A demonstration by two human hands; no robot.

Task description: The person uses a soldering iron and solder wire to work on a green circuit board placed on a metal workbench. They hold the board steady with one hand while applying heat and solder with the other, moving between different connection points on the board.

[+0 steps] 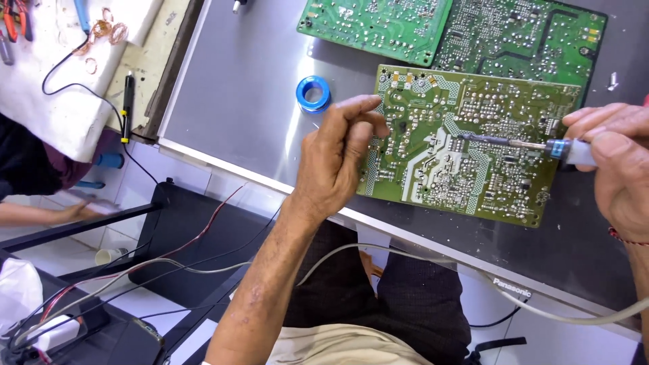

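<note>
A green circuit board (473,182) lies solder side up on a grey metal panel (236,101). My right hand (618,169) grips a soldering iron (514,142) by its blue-and-white handle, and the iron's tip rests on the middle of the board. My left hand (334,162) hovers at the board's left edge with thumb and fingertips pinched together. Nothing can be made out between them. A blue solder spool (313,93) sits on the panel just left of the board.
Two more green boards (378,23) (534,40) lie behind the first. A grey cable (405,251) runs across my lap. At left are a black probe (127,101), copper wire coils (108,30) on white cloth, and another person's hand (67,213).
</note>
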